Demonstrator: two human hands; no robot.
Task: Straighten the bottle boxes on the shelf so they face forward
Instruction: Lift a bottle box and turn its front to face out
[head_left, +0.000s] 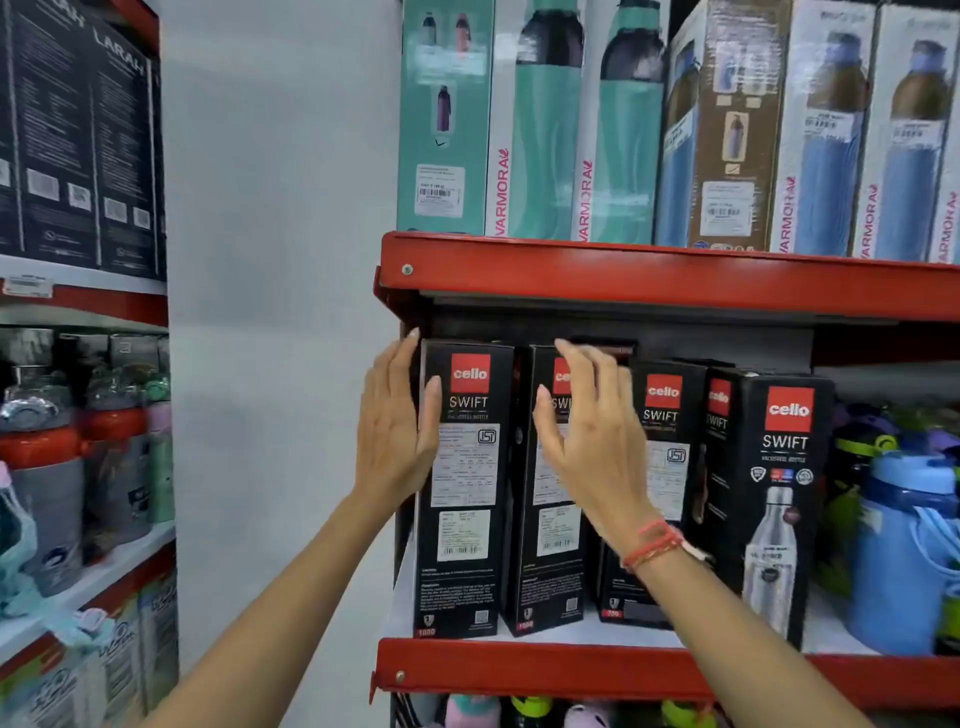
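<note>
A row of tall black Cello Swift bottle boxes stands on the white shelf (597, 636), behind its red front edge. The left hand (397, 428) lies flat against the left side of the leftmost box (462, 488), fingers straight and pointing up, thumb resting on the box's front face; it presses rather than grips. The right hand (592, 441) is raised in front of the second box (550, 519) with fingers spread apart and slightly curled, holding nothing; whether it touches the box I cannot tell. A red thread bracelet (654, 545) circles that wrist. Both of these boxes show their label-covered panels. To the right stands a third box (665, 467), and further right a fourth box (779, 493) showing a steel bottle picture. A blue bottle (904, 551) sits at the far right of the shelf.
</note>
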